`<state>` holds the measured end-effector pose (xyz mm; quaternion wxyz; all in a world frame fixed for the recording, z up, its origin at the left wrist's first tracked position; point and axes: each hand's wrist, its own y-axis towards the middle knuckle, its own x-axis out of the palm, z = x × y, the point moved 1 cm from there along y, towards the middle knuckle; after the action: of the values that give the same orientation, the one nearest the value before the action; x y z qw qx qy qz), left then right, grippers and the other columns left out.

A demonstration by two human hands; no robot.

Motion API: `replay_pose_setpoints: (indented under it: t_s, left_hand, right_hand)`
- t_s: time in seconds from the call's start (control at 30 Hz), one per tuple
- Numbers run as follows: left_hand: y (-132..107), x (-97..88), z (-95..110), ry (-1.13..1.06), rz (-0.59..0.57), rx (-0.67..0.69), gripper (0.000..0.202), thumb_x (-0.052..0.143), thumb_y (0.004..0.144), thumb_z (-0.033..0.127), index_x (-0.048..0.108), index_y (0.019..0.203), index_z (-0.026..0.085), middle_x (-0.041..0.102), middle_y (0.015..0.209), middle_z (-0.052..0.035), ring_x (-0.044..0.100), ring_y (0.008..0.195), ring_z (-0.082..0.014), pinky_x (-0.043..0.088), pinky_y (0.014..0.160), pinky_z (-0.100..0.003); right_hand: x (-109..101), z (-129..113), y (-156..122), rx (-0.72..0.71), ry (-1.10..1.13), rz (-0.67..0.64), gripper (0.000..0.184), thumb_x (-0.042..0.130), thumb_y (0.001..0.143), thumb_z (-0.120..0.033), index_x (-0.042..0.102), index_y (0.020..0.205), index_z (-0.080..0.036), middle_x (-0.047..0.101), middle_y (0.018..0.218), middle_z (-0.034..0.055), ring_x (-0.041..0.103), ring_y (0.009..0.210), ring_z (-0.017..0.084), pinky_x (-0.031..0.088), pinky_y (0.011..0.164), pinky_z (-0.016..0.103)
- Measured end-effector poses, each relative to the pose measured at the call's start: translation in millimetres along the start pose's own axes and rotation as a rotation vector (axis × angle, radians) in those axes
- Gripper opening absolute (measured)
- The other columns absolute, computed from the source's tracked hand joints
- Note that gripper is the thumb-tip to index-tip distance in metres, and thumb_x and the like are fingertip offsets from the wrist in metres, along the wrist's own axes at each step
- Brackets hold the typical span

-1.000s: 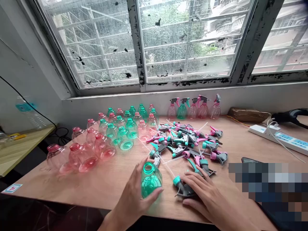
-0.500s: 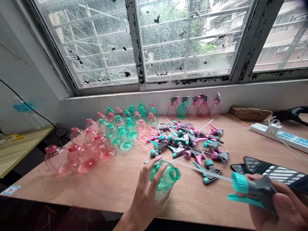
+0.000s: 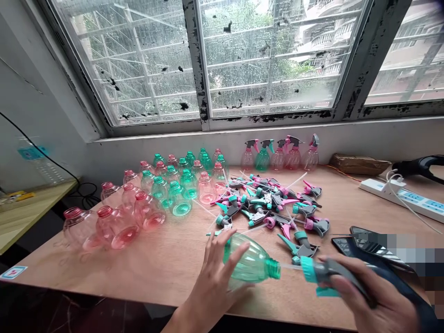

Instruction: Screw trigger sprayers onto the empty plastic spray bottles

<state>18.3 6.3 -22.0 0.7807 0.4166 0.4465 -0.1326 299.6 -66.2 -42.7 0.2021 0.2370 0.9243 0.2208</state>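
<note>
My left hand (image 3: 222,268) is closed around a clear green bottle (image 3: 255,263), which is tipped on its side with its threaded neck pointing right. My right hand (image 3: 378,291) grips a grey and teal spray head (image 3: 322,273), slightly blurred, with its teal collar facing the bottle. A thin clear tube (image 3: 290,266) runs from that collar to the bottle's mouth. The collar itself is still apart from the neck. Just beyond both hands lies a pile of loose spray heads (image 3: 274,199) in grey, teal and pink.
Several open pink bottles (image 3: 120,229) and green bottles (image 3: 180,201) stand at the left and back. Bottles with spray heads fitted (image 3: 294,155) line the wall. Phones (image 3: 342,245), a power strip (image 3: 409,196) and a brown package (image 3: 359,164) lie at the right.
My left hand has turned the bottle so its neck points right. My right hand has brought the spray head left, and its tube now meets the bottle's mouth.
</note>
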Motion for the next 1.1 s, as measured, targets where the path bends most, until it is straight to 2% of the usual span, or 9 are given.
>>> replay_pose_setpoints:
  t_s: [0.1,0.17,0.27,0.4,0.47,0.63,0.8,0.97,1.1]
  left_hand:
    - [0,-4.0,2,-0.043,-0.125,0.040,0.064,0.062,0.095,0.032,0.032,0.151,0.031,0.027,0.160,-0.0134,0.017,0.151,-0.0368,0.029,0.119,-0.063]
    - [-1,-6.6,1,-0.112,-0.157,0.024,0.060,0.052,0.100,0.031,0.026,0.154,0.032,0.024,0.162,-0.0119,0.013,0.153,-0.0345,0.029,0.121,-0.061]
    - [-4,-7.4,-1,-0.264,-0.168,-0.079,0.059,0.042,0.104,0.027,0.016,0.157,0.033,0.023,0.165,-0.0104,0.016,0.154,-0.0303,0.027,0.123,-0.058]
    - [-14,-4.4,-5,-0.546,0.028,-0.380,0.078,0.064,0.092,0.042,0.019,0.156,0.033,0.019,0.166,-0.0112,0.020,0.154,-0.0334,0.024,0.125,-0.057]
    - [-16,-3.2,-5,-0.736,0.035,-0.482,0.088,0.069,0.086,0.051,0.019,0.156,0.032,0.025,0.165,-0.0121,0.027,0.152,-0.0344,0.029,0.123,-0.056]
    - [-8,-9.5,-2,-0.828,-0.094,-0.495,0.071,0.064,0.091,0.048,0.035,0.153,0.030,0.038,0.161,-0.0086,0.028,0.152,-0.0329,0.025,0.126,-0.054]
    - [-9,-12.3,-1,-0.987,-0.166,-0.492,0.079,0.067,0.089,0.047,0.026,0.156,0.035,0.034,0.163,-0.0075,0.032,0.151,-0.0320,0.028,0.124,-0.053]
    - [-14,-11.7,-8,-1.140,-0.165,-0.551,0.099,0.065,0.081,0.065,0.013,0.159,0.031,0.025,0.167,-0.0115,0.018,0.155,-0.0326,0.026,0.123,-0.053]
    - [-11,-15.1,-8,-1.149,-0.222,-0.553,0.092,0.070,0.081,0.060,0.027,0.156,0.029,0.029,0.165,-0.0107,0.023,0.153,-0.0346,0.023,0.124,-0.054]
  right_hand:
    - [21,-11,12,-0.094,0.006,-0.265,0.048,0.085,0.072,-0.032,0.071,0.118,-0.030,0.083,0.099,0.0014,0.079,0.085,0.028,0.065,0.067,0.024]
    - [30,-10,15,-0.070,0.032,-0.358,0.043,0.086,0.072,-0.030,0.074,0.113,-0.030,0.084,0.102,0.0012,0.078,0.094,0.028,0.064,0.073,0.023]
    - [34,-5,14,0.067,0.062,-0.382,0.031,0.084,0.074,-0.035,0.079,0.104,-0.028,0.085,0.102,0.0018,0.078,0.093,0.029,0.063,0.079,0.026]
    - [38,-6,9,0.260,0.183,-0.467,0.028,0.081,0.077,-0.038,0.076,0.101,-0.025,0.083,0.089,0.0024,0.077,0.081,0.028,0.063,0.072,0.030]
    - [42,-10,7,0.309,0.304,-0.512,0.023,0.075,0.082,-0.040,0.071,0.097,-0.023,0.079,0.082,0.0022,0.075,0.076,0.027,0.062,0.068,0.032]
    - [49,-13,1,0.384,0.437,-0.447,0.031,0.078,0.080,-0.042,0.067,0.102,-0.024,0.075,0.090,0.0023,0.071,0.077,0.024,0.060,0.062,0.029]
    - [45,-2,-2,0.488,0.457,-0.495,0.035,0.077,0.080,-0.048,0.064,0.100,-0.022,0.066,0.064,-0.0041,0.063,0.055,0.016,0.051,0.041,0.021]
    - [43,-4,-2,0.488,0.543,-0.562,0.034,0.080,0.079,-0.045,0.066,0.097,-0.020,0.071,0.068,-0.0021,0.068,0.063,0.018,0.055,0.056,0.025]
    - [44,-6,-1,0.494,0.594,-0.585,0.033,0.080,0.080,-0.043,0.066,0.098,-0.019,0.074,0.066,-0.0007,0.070,0.063,0.019,0.056,0.059,0.028]
